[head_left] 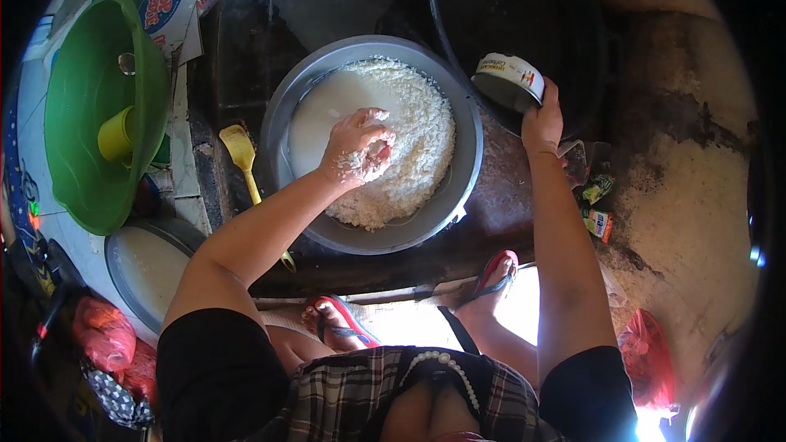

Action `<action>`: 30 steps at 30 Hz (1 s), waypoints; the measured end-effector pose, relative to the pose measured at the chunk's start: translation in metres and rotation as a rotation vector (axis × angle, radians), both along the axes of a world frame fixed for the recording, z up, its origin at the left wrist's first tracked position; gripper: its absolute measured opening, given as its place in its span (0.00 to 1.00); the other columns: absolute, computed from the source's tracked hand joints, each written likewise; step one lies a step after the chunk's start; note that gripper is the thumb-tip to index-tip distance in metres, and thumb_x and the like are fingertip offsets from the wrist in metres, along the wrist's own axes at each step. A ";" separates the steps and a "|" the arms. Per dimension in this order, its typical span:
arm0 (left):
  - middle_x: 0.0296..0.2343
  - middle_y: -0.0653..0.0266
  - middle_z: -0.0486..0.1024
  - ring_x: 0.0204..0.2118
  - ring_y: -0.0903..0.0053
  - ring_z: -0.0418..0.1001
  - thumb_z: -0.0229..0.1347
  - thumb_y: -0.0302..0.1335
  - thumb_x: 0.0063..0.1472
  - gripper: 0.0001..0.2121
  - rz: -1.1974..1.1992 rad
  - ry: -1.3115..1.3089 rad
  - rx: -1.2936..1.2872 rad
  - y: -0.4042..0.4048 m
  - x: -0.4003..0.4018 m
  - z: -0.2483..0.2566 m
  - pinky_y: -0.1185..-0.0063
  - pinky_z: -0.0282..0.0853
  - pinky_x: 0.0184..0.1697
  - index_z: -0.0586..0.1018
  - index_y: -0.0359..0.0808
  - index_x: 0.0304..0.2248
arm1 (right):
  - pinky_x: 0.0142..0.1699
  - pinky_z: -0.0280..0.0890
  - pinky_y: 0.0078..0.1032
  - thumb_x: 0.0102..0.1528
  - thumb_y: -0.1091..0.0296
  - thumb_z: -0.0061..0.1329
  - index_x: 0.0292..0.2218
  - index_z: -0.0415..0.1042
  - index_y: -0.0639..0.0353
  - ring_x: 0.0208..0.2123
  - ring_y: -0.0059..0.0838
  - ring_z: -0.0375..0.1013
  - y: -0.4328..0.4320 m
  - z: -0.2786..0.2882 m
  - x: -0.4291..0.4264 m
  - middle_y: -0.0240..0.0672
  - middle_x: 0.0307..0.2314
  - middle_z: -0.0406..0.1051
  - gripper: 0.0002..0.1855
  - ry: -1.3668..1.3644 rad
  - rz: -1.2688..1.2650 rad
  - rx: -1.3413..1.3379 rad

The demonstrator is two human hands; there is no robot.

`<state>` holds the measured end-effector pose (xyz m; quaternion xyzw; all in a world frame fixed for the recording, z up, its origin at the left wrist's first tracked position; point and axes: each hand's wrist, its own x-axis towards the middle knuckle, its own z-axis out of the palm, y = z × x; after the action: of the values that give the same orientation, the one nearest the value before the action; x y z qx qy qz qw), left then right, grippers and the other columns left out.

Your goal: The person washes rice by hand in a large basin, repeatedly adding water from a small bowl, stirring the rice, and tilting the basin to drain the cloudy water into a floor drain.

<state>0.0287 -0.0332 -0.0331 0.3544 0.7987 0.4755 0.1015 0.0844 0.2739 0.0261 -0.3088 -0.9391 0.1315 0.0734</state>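
Observation:
A wide grey metal basin (277, 98) stands before me on a dark surface. In it, cloudy white liquid (316, 129) lies on the left and a heap of white shreds (427, 135), probably grated coconut, on the right. My left hand (362, 147) is over the middle of the basin, fingers curled but apart. White bits cling to its skin; I see nothing gripped. Past the basin's right rim, my right hand (545, 113) holds a short white printed can (508, 80) by its side. The can is tilted, its mouth facing down and towards me.
Left of the basin lies a yellow plastic spatula (242, 150). Farther left are a green tub (80, 135) with a yellow cup (116, 135) and a pan of pale liquid (150, 270). A large black wok (439, 18) stands at the back right. Packets (597, 221) lie right.

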 end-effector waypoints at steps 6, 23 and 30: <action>0.39 0.57 0.63 0.37 0.74 0.68 0.55 0.15 0.43 0.07 0.089 -0.755 0.237 -0.006 0.005 -0.007 0.82 0.69 0.33 0.72 0.33 0.24 | 0.46 0.59 0.35 0.47 0.69 0.36 0.50 0.48 0.58 0.43 0.50 0.63 0.008 0.006 -0.024 0.55 0.41 0.62 0.27 -0.195 -0.261 -0.102; 0.36 0.61 0.63 0.35 0.78 0.69 0.54 0.16 0.48 0.11 0.179 -1.124 0.509 -0.013 0.003 0.022 0.83 0.67 0.39 0.69 0.27 0.33 | 0.30 0.72 0.22 0.48 0.76 0.32 0.43 0.55 0.73 0.28 0.37 0.72 0.012 0.016 -0.029 0.49 0.32 0.67 0.18 0.146 -0.456 -1.369; 0.26 0.66 0.66 0.31 0.80 0.68 0.54 0.16 0.46 0.11 0.262 -0.787 0.364 -0.011 0.010 0.013 0.83 0.68 0.35 0.69 0.30 0.31 | 0.32 0.70 0.22 0.50 0.77 0.32 0.42 0.55 0.78 0.30 0.40 0.71 -0.034 0.050 -0.023 0.51 0.32 0.66 0.18 0.324 -0.407 -1.501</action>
<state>0.0389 -0.0437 -0.0200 0.0549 0.6410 0.7155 0.2723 0.0618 0.2400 0.0766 -0.4185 -0.5024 0.7566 0.0042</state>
